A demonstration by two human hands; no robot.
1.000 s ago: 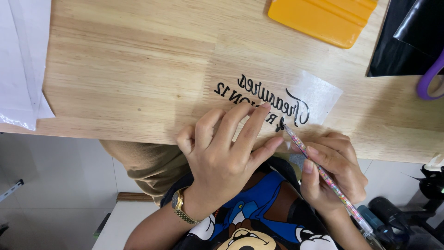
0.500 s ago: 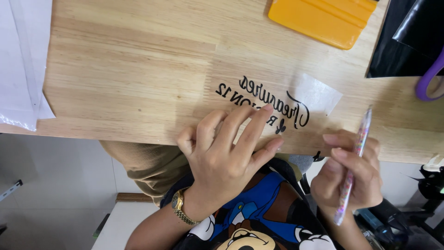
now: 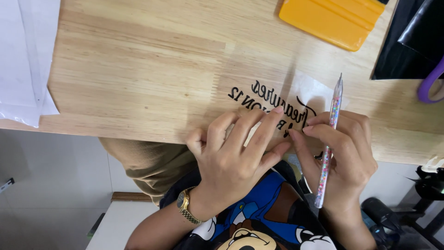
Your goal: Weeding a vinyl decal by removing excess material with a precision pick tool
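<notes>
In the head view, a clear transfer sheet (image 3: 300, 99) bearing black cut lettering is seen lying flat on a light wooden table (image 3: 138, 69), close to the table's near edge. The left hand (image 3: 233, 155) is laid on the sheet with its fingers (image 3: 261, 127) spread and pressed flat over the lower part of the lettering; nothing is grasped by it, and a gold wristwatch (image 3: 184, 203) is worn on its wrist. The right hand (image 3: 344, 159) is closed around a slim clear tool (image 3: 329, 139) filled with coloured glitter, which is held nearly upright with its pointed tip raised over the sheet's right edge, apart from the lettering. The right thumb is placed just beside the left fingertips on the sheet. A yellow squeegee (image 3: 335, 21) is seen resting well apart at the table's far side, white paper (image 3: 23, 55) at the left edge, and a black sheet (image 3: 407, 46) with a purple loop (image 3: 430, 83) at the right.
</notes>
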